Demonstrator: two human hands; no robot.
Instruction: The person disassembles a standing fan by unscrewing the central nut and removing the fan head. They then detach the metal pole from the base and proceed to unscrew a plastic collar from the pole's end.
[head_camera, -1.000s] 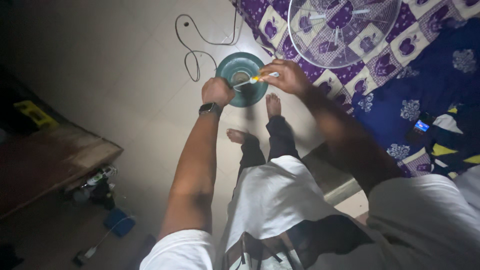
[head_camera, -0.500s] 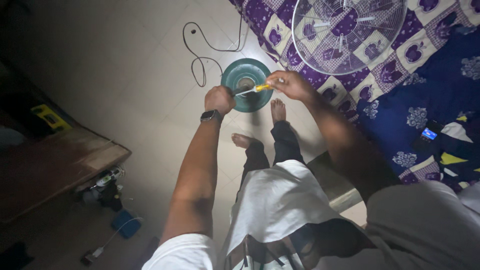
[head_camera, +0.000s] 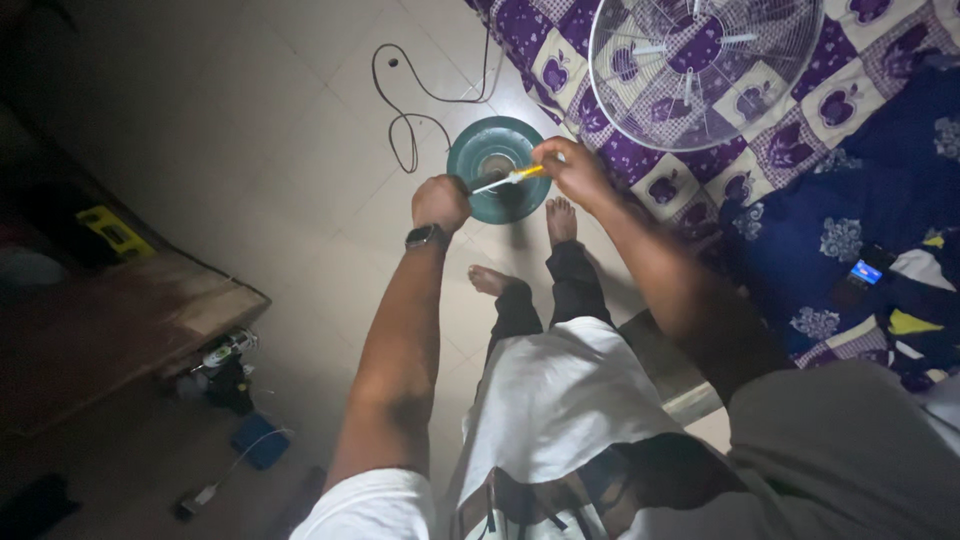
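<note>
My left hand (head_camera: 440, 200), with a watch on the wrist, is closed in a fist around the top of a dark pole that is seen end-on. The pole stands over a round teal fan base (head_camera: 490, 150) on the tiled floor. My right hand (head_camera: 572, 170) grips a yellow-handled screwdriver (head_camera: 512, 178). Its metal shaft points left, and its tip is at the pole top beside my left fist. My bare feet (head_camera: 560, 220) stand just behind the base.
A black power cord (head_camera: 405, 110) loops on the tiles left of the base. A white wire fan grille (head_camera: 700, 60) lies on a purple patterned quilt (head_camera: 800, 130) at the right. A phone (head_camera: 866, 272) lies on blue cloth. A low wooden surface (head_camera: 110, 320) and small clutter are at the left.
The view has shifted slightly. Both hands stay together over the teal base, the right still holding the screwdriver against the part in the left fist.
</note>
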